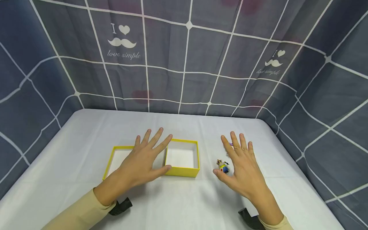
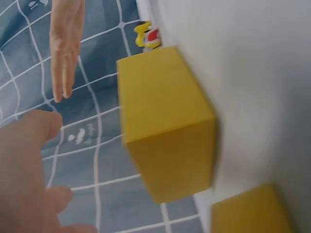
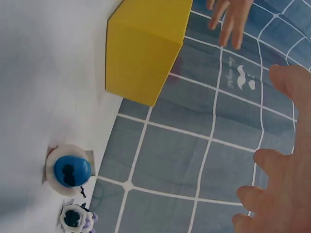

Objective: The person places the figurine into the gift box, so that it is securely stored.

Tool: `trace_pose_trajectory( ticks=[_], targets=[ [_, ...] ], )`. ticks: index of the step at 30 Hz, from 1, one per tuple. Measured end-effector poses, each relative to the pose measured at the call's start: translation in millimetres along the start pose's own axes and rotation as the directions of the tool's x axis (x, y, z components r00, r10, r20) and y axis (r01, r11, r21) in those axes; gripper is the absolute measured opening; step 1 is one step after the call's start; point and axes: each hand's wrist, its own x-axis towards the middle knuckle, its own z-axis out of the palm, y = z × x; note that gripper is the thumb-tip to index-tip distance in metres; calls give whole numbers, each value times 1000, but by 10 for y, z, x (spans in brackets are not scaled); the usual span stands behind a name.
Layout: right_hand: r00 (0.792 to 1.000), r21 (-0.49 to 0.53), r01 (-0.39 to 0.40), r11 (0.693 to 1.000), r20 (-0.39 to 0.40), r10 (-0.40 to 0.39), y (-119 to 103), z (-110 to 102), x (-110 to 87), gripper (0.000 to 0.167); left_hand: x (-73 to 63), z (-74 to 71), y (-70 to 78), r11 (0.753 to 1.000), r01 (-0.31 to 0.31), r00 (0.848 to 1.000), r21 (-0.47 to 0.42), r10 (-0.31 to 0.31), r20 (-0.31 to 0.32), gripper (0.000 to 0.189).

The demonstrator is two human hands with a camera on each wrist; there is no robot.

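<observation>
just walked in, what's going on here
A person's left hand and right hand hover, spread and empty, over a white table. The left is above an open yellow box and a second yellow box beside it. The right is near a small blue-and-yellow figure and a purple-and-white figure, touching neither.

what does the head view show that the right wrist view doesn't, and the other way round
Only the head view shows the white inside of the deep rectangular yellow box, the shallow yellow-rimmed white tray left of it, and the beige sleeves.

Only the right wrist view shows the box's right outer wall, and the small white-and-purple figurine unobstructed; in the head view the fingers of the right hand mostly hide it.

Both show the two hands, left included, the box, the small blue figurine, the white-covered table and the grey-blue gridded fabric curtain.
</observation>
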Motion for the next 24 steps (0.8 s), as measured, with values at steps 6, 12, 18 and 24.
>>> trace_pose_trajectory(
  ticks=[6, 12, 18, 24],
  targets=[
    [1000, 24, -4, 1000, 10, 4, 85, 56, -16, 98, -12, 210, -28, 996, 12, 996, -85, -4, 94, 89],
    [1000, 51, -22, 998, 15, 22, 150, 104, -31, 97, -52, 329, -53, 996, 7, 991, -88, 5, 135, 82],
    [999, 82, -33, 996, 32, 30, 174, 119, -41, 95, -56, 363, -63, 993, 16, 992, -114, -1, 128, 78],
    [989, 151, -126, 981, 92, 113, 213, 138, -86, 89, -40, 411, -38, 975, 64, 990, -212, -34, 140, 74]
  ],
)
